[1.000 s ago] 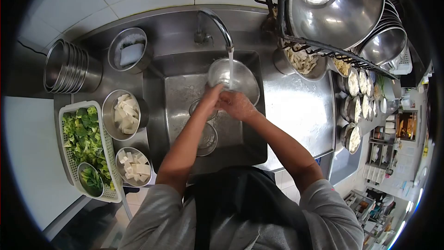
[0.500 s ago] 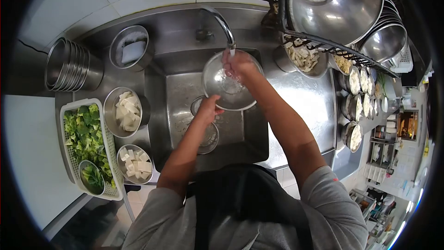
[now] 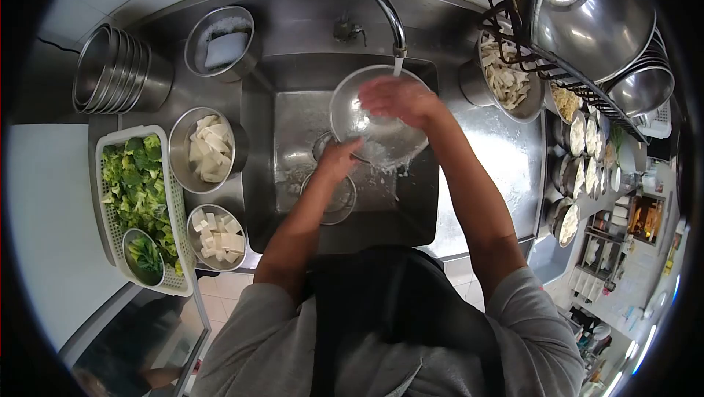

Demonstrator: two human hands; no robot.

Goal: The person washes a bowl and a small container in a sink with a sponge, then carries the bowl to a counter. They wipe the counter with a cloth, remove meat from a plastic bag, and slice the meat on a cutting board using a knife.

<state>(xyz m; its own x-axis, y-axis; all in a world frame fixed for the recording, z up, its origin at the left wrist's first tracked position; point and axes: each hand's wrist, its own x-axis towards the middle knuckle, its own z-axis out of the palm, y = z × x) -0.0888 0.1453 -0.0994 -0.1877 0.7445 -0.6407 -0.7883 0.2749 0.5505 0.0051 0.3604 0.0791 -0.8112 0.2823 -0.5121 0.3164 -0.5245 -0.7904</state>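
Note:
A round metal bowl (image 3: 352, 107) is under the running faucet (image 3: 398, 37), over the sink (image 3: 293, 118). My left hand (image 3: 339, 159) grips its lower left rim, with the fingers partly hidden beneath it. Over the inside of the bowl is my right hand (image 3: 396, 100), fingers stretched out and somewhat blurred, holding nothing. Water splashes off the bowl's lower edge into the sink. Smaller metal bowls (image 3: 341, 210) lie on the sink floor under my left hand and forearm.
To the left are a broccoli basket (image 3: 187, 250), bowls of white pieces (image 3: 209, 151) and stacked metal pots (image 3: 110, 67). On the right, a black rack (image 3: 561, 74) holds large bowls above a container of pale strips (image 3: 506, 78). A person's arm shows at the lower left.
The bowl has tipped, and water now spills over its lower edge. My right hand has opened out flatter above it. The view has shifted, and a person's arm has appeared at the lower left.

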